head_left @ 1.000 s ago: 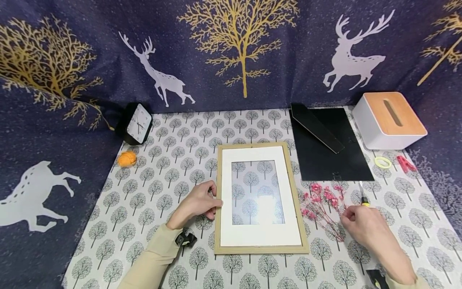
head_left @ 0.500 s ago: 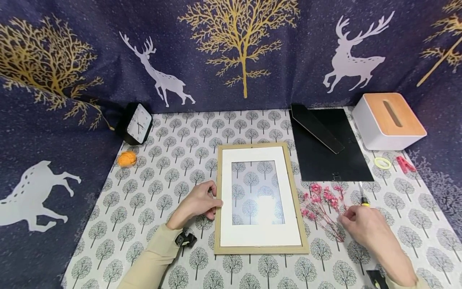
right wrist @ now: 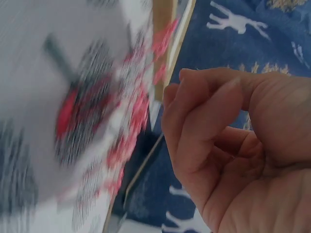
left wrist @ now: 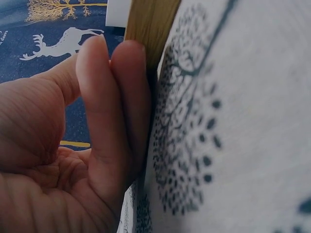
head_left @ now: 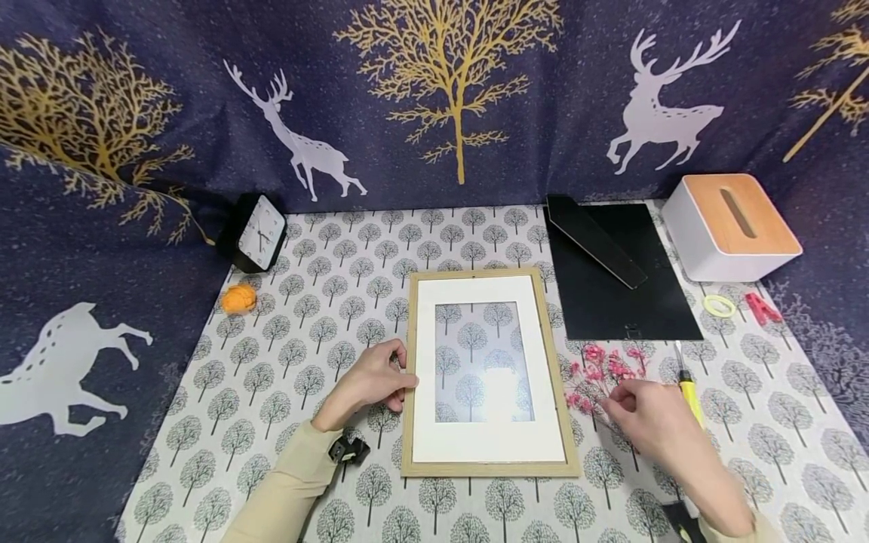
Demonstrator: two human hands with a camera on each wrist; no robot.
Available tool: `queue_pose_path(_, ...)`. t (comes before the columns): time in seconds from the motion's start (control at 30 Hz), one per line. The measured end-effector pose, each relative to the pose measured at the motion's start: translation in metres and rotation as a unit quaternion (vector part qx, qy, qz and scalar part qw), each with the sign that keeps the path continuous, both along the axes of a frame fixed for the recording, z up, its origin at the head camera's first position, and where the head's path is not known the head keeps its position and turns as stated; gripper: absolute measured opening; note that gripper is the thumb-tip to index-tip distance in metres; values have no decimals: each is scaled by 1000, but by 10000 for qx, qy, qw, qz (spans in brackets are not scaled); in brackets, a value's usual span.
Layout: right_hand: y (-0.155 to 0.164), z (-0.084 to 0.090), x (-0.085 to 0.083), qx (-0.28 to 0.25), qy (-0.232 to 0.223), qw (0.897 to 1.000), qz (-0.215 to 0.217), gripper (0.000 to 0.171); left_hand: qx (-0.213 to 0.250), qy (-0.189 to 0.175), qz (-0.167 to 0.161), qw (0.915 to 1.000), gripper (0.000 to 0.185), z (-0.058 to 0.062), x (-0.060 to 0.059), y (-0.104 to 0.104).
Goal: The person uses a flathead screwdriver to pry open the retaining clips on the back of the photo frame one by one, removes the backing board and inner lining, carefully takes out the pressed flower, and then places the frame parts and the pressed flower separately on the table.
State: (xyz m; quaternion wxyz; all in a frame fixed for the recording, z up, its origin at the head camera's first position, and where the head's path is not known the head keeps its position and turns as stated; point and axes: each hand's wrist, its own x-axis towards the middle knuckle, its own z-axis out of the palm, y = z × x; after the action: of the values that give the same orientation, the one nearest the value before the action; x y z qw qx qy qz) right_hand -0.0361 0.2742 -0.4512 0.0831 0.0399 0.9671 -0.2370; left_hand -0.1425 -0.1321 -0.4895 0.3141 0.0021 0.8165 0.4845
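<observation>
In the head view a wooden picture frame (head_left: 572, 422) with a white mat (head_left: 505, 443) lies on the table. My left hand (head_left: 370, 377) holds its left edge, thumb on top and the other fingers beside the wood. The left wrist view shows those fingers (left wrist: 99, 97) against the wooden edge (left wrist: 148, 29). My right hand (head_left: 655, 422) is over the thin stems of pink dried flowers (head_left: 594, 369), right of the frame. Its fingers (right wrist: 187, 121) are curled, with nothing visible between them. The flowers (right wrist: 131, 126) are blurred in the right wrist view. The hand partly hides the stems.
A yellow-handled tool (head_left: 690, 400) lies right of my right hand. Behind are a black backing board (head_left: 611, 309) with its stand (head_left: 597, 245), a tissue box (head_left: 726, 256), a yellow tape ring (head_left: 718, 305) and a red item (head_left: 762, 308). A clock (head_left: 258, 234) and orange object (head_left: 238, 299) stand left.
My right hand has moved left over the flower stems, uncovering the tool's yellow handle. The left hand stays at the frame, and the flower heads stay about where they were.
</observation>
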Motion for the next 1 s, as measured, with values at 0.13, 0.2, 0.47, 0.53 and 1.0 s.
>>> queue_pose_path(0.13, -19, -4, -1, -151, -69, 9996, 207, 14, 16, -9, 22, 10000, 28, 0, 0, 0)
queue_pose_path(0.2, -27, -6, -1, -293, -132, 9990, 312, 14, 34, -7, 33, 10000, 28, 0, 1, 0)
queue_pose_path(0.47, -45, -12, 2, -531, -265, 9975, 380, 8, 12, -14, 12, 10000, 29, -4, -1, -1)
queue_pose_path(0.53, -46, -13, 4, -581, -283, 9973, 353, 10, 29, -30, 8, 10000, 29, -4, -1, -2)
queue_pose_path(1.0, -47, -22, 6, -601, -140, 9978, 255, 23, -194, 95, 239, 9995, 28, 6, 8, -2)
